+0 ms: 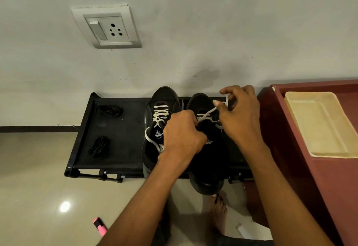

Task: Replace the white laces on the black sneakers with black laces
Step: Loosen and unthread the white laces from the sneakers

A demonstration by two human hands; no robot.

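Two black sneakers stand side by side on a low black rack (120,139). The left sneaker (160,100) has its white lace (159,115) threaded, one end looping loose beside it. My left hand (182,135) grips the right sneaker (209,158) at its tongue. My right hand (240,116) pinches a strand of that shoe's white lace (209,113) and holds it up and out to the right. Two bundles of black laces lie on the rack's left part, one at the back (109,110), one nearer (99,147).
A dark red cabinet (329,187) stands to the right with a cream tray (319,123) on top. A wall socket (106,28) is on the wall behind. On the tiled floor lie a pink marker (99,226) and a white scrap (243,230); a bare foot (219,212) stands below the rack.
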